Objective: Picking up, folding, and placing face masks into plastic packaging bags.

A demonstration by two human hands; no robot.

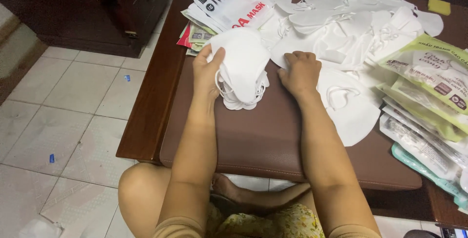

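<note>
1 stack of white masks (243, 70), folded, left hand (207, 72) gripping

right hand (300, 72) fingertips are tucking under the loose masks (341, 33), hidden. Packet pile (429, 121) is running off right edge. Left hand (207, 70) is covering part of mask stack (243, 67).

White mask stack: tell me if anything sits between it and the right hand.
Nothing visible does. The right hand rests just beside the white mask stack, with only bare brown cushion in the narrow gap between them. The left hand already grips the stack's other side.
</note>
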